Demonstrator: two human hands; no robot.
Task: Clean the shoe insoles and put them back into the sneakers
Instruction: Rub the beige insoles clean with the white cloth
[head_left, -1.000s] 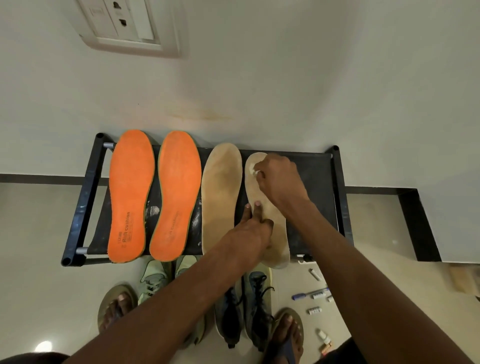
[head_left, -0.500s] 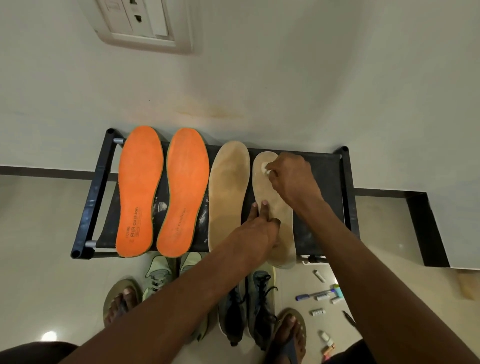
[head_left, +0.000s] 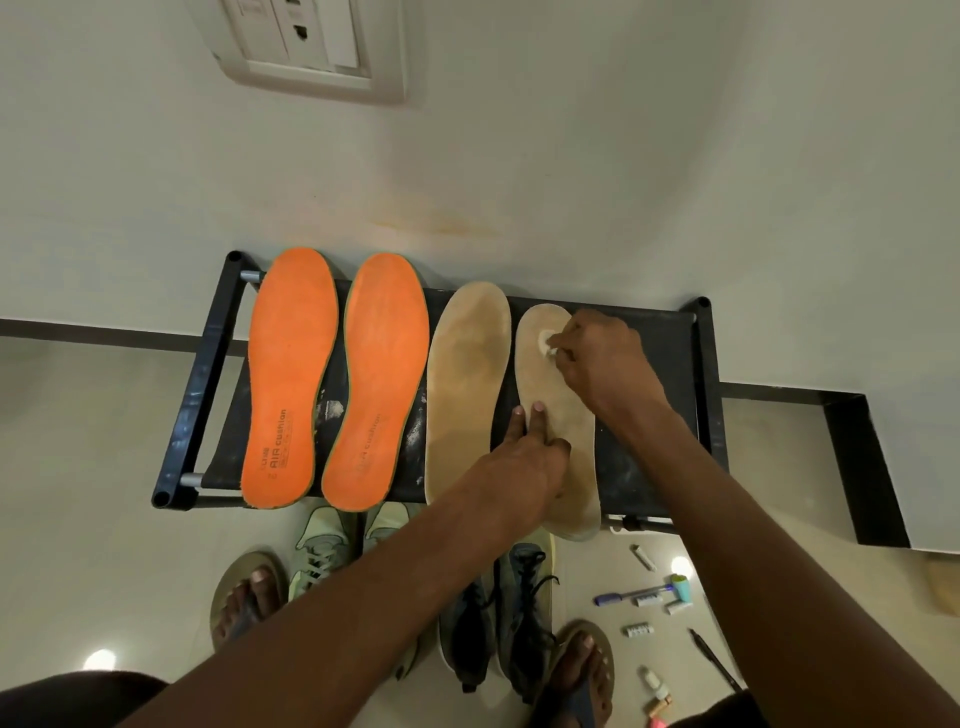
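Observation:
Two orange insoles (head_left: 291, 374) (head_left: 382, 382) and two tan insoles lie side by side on a black shoe rack (head_left: 652, 358) against the wall. My right hand (head_left: 602, 358) pinches a small white wad (head_left: 545, 343) against the toe end of the rightmost tan insole (head_left: 550, 395). My left hand (head_left: 524, 457) presses two straight fingers on that insole's middle, holding it down. The other tan insole (head_left: 467, 384) lies untouched to its left. Pale green sneakers (head_left: 324, 551) and dark sneakers (head_left: 498, 618) stand on the floor below the rack.
My sandalled feet (head_left: 247, 597) (head_left: 582, 670) flank the sneakers. Several small items, including a pen (head_left: 631, 595) and small tubes, are scattered on the floor at the right. A wall socket plate (head_left: 311, 47) sits above. A dark skirting step (head_left: 852, 457) borders the rack's right side.
My right hand with the white wad has shifted slightly over the toe area of the rightmost tan insole. My left hand keeps pressing the insole. The camera view has tilted a little.

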